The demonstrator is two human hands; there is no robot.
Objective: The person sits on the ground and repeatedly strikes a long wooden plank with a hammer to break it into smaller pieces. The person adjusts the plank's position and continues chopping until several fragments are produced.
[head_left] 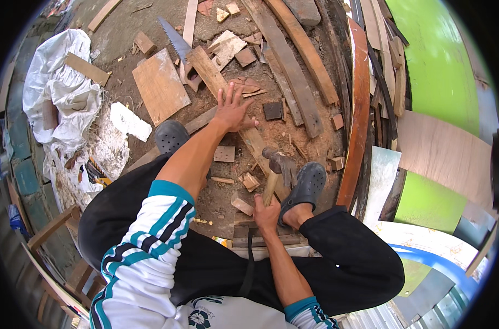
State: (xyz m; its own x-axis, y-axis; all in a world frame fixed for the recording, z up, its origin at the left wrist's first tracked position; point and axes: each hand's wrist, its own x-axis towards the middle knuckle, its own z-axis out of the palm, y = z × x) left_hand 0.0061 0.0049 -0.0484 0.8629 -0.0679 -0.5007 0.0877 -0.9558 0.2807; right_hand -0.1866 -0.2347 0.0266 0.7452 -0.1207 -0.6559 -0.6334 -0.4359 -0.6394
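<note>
My left hand [234, 112] lies with its fingers spread on a long wooden plank [208, 71] that runs slantwise over the ground. My right hand [267, 214] is wrapped round the wooden handle of a claw hammer [271, 183]. The metal head of the hammer is over the plank's near end, beside my shoe [308, 186]; whether it touches the wood I cannot tell. Beyond my left hand lies a handsaw [175, 39], its handle [193, 79] next to the plank's far end. A flat square board [160, 88] rests left of the saw.
Several long timber strips [301, 46] lie at the far right, beside a reddish-brown board [355, 109]. Green sheets [436, 60] and a plywood panel [444, 153] lie further right. A white sack [57, 82] sits at the left. Wood offcuts [224, 154] litter the ground around the plank.
</note>
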